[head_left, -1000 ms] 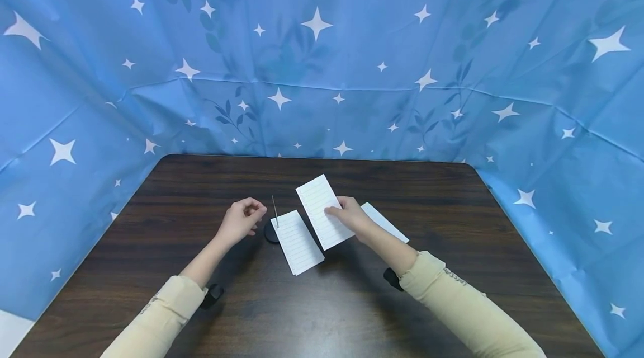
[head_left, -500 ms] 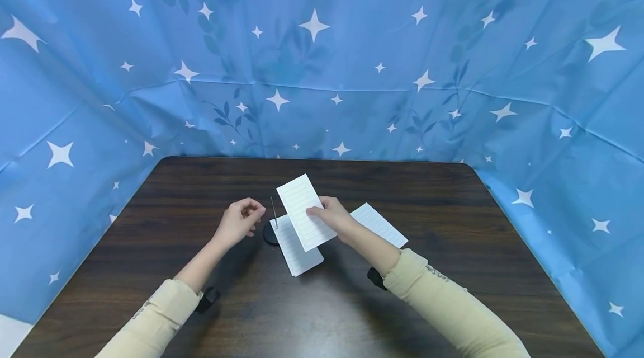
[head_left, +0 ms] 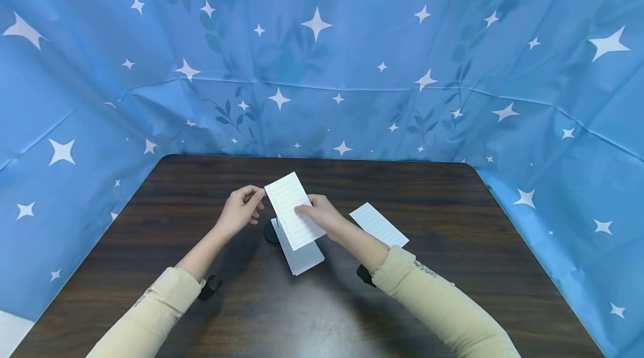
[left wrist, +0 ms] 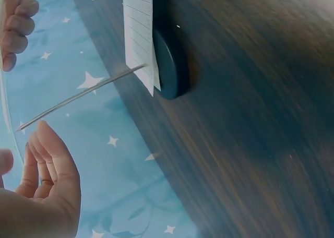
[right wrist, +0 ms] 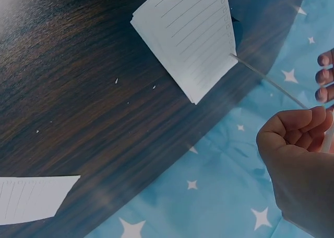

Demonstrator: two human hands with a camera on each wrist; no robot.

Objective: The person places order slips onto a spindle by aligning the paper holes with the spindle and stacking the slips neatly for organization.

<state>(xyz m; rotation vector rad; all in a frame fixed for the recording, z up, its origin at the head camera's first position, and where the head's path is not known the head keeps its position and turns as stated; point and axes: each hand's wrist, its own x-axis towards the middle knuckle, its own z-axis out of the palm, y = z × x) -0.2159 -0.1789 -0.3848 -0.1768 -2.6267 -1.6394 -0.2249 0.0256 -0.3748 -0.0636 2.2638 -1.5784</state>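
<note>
In the head view my right hand [head_left: 324,215] pinches a white lined sheet of paper [head_left: 294,210] by its right side, thumb on top. My left hand [head_left: 242,208] is at the sheet's upper left corner; in the left wrist view, its thumb and bent fingers [left wrist: 57,162] stand apart. Below is a paper spike with a round black base [left wrist: 171,63] and a thin upright metal rod [left wrist: 83,94]. Several lined sheets [right wrist: 188,34] are pierced by the rod near one end. The held sheet hides part of them in the head view.
More lined paper [head_left: 379,225] lies on the dark wooden table [head_left: 432,302], right of my right hand. Small white paper bits [right wrist: 116,81] are scattered on the tabletop. A blue curtain with white stars [head_left: 322,67] hangs behind the table.
My right hand has carried the sheet leftward, over the spiked sheets and rod. My left hand has risen slightly to meet its corner. The loose paper on the right is more exposed.
</note>
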